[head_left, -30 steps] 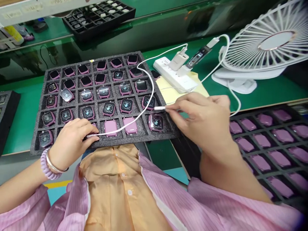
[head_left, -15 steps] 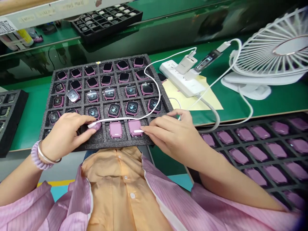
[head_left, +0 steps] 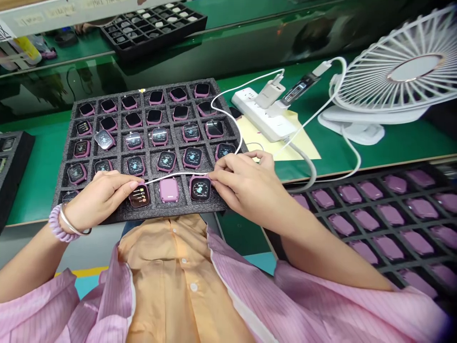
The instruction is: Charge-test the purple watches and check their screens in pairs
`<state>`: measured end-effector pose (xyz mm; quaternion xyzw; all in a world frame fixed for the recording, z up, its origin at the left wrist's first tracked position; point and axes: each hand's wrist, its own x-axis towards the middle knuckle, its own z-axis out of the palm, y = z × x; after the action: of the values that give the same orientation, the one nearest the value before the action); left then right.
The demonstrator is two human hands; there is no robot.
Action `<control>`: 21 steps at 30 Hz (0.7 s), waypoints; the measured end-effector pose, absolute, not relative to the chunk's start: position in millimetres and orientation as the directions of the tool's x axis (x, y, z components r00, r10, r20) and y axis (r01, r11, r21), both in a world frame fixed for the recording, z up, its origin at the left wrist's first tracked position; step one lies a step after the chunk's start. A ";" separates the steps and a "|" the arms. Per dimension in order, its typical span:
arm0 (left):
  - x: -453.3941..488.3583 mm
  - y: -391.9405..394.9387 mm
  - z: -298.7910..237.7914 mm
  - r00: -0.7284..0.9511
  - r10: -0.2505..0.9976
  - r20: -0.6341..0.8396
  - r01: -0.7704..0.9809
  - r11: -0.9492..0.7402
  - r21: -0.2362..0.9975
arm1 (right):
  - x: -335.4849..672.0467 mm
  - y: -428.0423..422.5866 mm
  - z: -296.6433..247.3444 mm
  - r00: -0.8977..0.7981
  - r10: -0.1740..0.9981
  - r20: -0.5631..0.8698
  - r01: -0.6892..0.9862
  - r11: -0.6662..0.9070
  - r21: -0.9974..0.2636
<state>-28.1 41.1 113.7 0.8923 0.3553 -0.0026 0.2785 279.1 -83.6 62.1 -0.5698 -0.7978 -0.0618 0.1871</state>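
The dark foam tray [head_left: 166, 209] stands on the green table [head_left: 41, 176], its near side at the table's front edge, with purple-cased watches set in its compartments. The left hand [head_left: 98, 193] is at the near side, left of centre; thumb and fingers are nearly closed, pinching the end of a white cable [head_left: 174, 175] at the upper side of a watch with a lit menu [head_left: 139, 196], in the third near-row compartment from the left. The right hand [head_left: 246, 183] is by the near right corner, fingers bent and gathered at the right side of a watch with a lit dial [head_left: 200, 189] in the fifth; whether they grip the watch or something else cannot be told. Between these two, a watch lying back up [head_left: 169, 190] occupies the fourth compartment. The cable spans the gap between the hands; another length crosses the tray's right edge to an adapter [head_left: 271, 93] on the white power strip [head_left: 264, 116]. The strip rests partly on yellow paper [head_left: 309, 145], near the tray's right edge. A white fan [head_left: 416, 69] stands farther right on the table. Beyond the table's front edge, at right, a lower tray [head_left: 387, 231] holds rows of purple cases [head_left: 394, 215].
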 end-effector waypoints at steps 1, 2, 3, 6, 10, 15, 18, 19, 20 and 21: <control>-28.3 41.9 113.6 0.748 0.630 -0.208 0.639 -0.599 0.483 | 279.4 -83.9 62.4 -0.285 0.886 0.367 0.932 0.345 -0.110; -28.2 42.5 113.4 0.749 0.627 -0.214 0.641 -0.605 0.472 | 279.5 -83.9 62.6 -0.290 0.884 0.367 0.931 0.349 -0.105; -28.0 43.1 113.3 0.751 0.623 -0.221 0.642 -0.610 0.464 | 279.3 -83.5 62.9 -0.293 0.881 0.371 0.931 0.351 -0.100; -26.4 44.3 113.7 0.756 0.610 -0.238 0.644 -0.627 0.439 | 276.7 -80.3 63.2 -0.285 0.876 0.388 0.940 0.335 -0.065; -22.9 45.6 117.0 0.764 0.586 -0.270 0.642 -0.649 0.409 | 271.9 -76.3 62.6 -0.294 0.870 0.396 0.947 0.321 -0.002; -18.5 48.9 120.6 0.763 0.554 -0.332 0.646 -0.656 0.391 | 273.8 -77.9 58.8 -0.357 0.823 0.442 0.906 0.420 -0.051; -19.1 52.2 121.7 0.765 0.543 -0.345 0.644 -0.661 0.385 | 275.3 -78.1 55.7 -0.370 0.792 0.486 0.890 0.452 -0.059; -19.9 52.7 122.4 0.767 0.541 -0.345 0.641 -0.661 0.390 | 275.3 -77.7 54.8 -0.375 0.785 0.493 0.887 0.459 -0.057; -20.8 52.7 123.1 0.771 0.537 -0.343 0.637 -0.659 0.400 | 275.2 -77.1 54.0 -0.378 0.782 0.495 0.885 0.463 -0.054; -21.5 51.9 123.9 0.776 0.531 -0.340 0.631 -0.656 0.415 | 274.9 -76.5 53.3 -0.379 0.783 0.492 0.886 0.461 -0.052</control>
<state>-21.5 51.9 123.9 0.9049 0.3209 -0.0947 0.2630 274.9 -76.5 53.3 -0.5070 -0.8231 -0.1106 0.2308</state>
